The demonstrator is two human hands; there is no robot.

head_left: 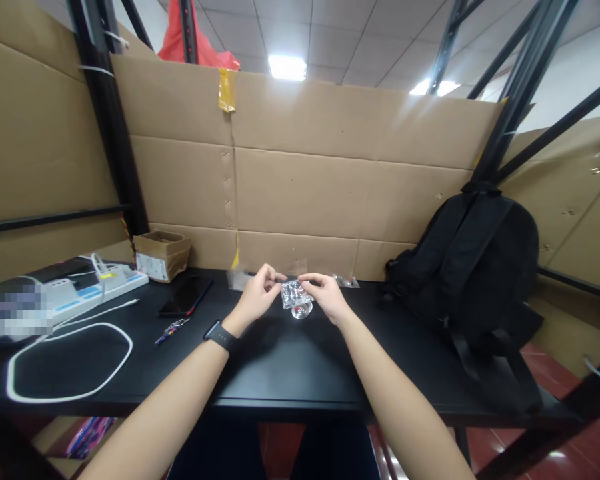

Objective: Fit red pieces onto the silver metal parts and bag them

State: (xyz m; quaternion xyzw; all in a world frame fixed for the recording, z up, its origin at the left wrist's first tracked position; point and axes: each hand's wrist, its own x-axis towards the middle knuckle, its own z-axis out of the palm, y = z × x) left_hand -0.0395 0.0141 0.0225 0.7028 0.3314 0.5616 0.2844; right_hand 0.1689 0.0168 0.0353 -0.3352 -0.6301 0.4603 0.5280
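Note:
Between both hands is a small clear plastic bag [292, 294] with shiny contents too small to name. My left hand [260, 293], a dark watch on its wrist, pinches the bag's left upper edge. From the other side, my right hand [329, 297] grips its right upper edge between thumb and fingers. Just below the bag, a clear round disc-like piece [302, 310] shows near the black table top [290, 367]. Behind my left hand lies a clear plastic wrapper [238, 279]. Another clear bag [349, 281] with small reddish bits is behind my right hand.
To the left are a white power strip [115, 285], a looped white cable [70, 399], a small open cardboard box [163, 255], a dark phone [186, 296] and keys [172, 331]. A black backpack [480, 260] stands at the right. Cardboard walls [300, 180] enclose the back.

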